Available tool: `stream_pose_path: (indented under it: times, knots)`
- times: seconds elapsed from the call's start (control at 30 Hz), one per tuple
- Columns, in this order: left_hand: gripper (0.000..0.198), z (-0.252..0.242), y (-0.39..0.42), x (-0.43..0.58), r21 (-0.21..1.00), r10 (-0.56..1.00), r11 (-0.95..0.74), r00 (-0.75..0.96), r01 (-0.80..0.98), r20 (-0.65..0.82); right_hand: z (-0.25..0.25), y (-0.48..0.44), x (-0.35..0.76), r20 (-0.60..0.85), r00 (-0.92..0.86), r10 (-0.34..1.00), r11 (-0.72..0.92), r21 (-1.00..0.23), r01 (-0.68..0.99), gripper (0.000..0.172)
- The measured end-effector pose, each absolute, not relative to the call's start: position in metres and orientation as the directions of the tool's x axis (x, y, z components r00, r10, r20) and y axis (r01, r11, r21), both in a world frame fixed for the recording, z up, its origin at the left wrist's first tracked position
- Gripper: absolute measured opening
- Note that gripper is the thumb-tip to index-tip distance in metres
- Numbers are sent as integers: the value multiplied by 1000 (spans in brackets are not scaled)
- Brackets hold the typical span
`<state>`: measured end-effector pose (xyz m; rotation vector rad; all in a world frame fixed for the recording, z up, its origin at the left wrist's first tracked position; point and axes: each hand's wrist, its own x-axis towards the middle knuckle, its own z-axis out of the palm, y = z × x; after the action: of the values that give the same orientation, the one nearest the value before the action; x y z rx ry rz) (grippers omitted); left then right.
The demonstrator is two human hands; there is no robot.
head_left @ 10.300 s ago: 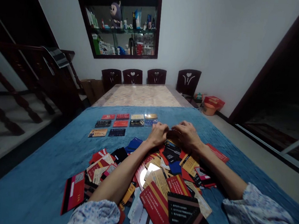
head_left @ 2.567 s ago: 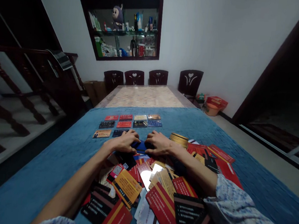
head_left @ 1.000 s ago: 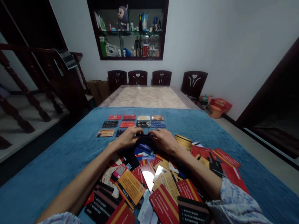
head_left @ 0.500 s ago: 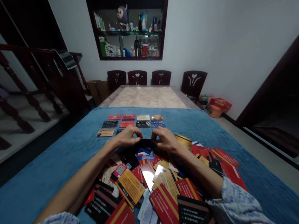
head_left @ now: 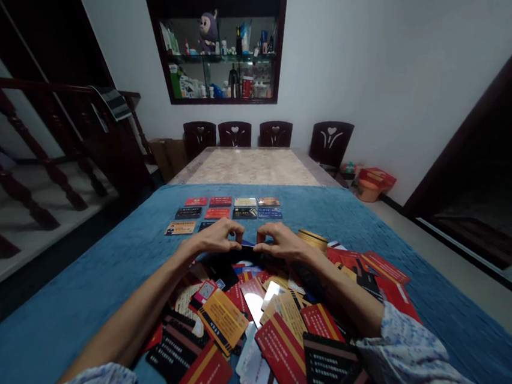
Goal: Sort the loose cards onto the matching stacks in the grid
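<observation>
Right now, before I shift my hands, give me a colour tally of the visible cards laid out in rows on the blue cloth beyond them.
Red cards: 3
Dark cards: 3, one partly hidden by the left hand
Cream to orange cards: 3
Blue card: 1
Total: 10

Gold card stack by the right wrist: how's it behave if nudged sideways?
The gold card stack would probably shear and fan out, since it shows separate layers. Its cards are likely stiff: similar ones in the pile overlap without visible bending. They may slide easily; glare on the shiny pale card suggests slick faces.
</observation>
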<state>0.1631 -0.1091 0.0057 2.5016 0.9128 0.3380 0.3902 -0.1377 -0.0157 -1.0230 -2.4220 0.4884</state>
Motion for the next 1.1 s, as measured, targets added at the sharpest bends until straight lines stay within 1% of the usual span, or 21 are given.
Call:
stream_pose_path:
  times: [0.1,0.17,0.3,0.37,0.53,0.67,0.9,0.97,1.1]
  knots:
    - [8,7,-110,163,511,660,-661,750,550,47,-17,-137,390,277,-631,724,680,-439,588,10]
    - [7,8,-110,163,504,668,-656,743,563,39,-18,-135,391,279,-654,703,705,-393,591,12]
    - [4,11,-112,161,486,684,-649,729,586,35,-18,-132,394,260,-723,640,768,-213,604,20]
    - [3,14,-113,161,490,687,-645,725,585,38,-17,-132,395,248,-750,613,789,-160,593,20]
    - [3,20,-117,163,503,683,-650,728,570,59,-11,-138,396,267,-745,611,792,-197,578,28]
    - [3,21,-118,164,503,660,-677,746,537,92,-10,-140,395,254,-733,631,776,-231,587,28]
    - [10,20,-118,167,473,598,-759,765,446,239,-11,-138,394,269,-739,618,783,-298,547,33]
    - [10,20,-119,168,472,593,-765,766,439,249,-11,-138,393,274,-740,614,786,-297,542,31]
    - [8,18,-117,167,462,611,-756,753,464,244,-14,-134,395,293,-716,633,774,-260,578,21]
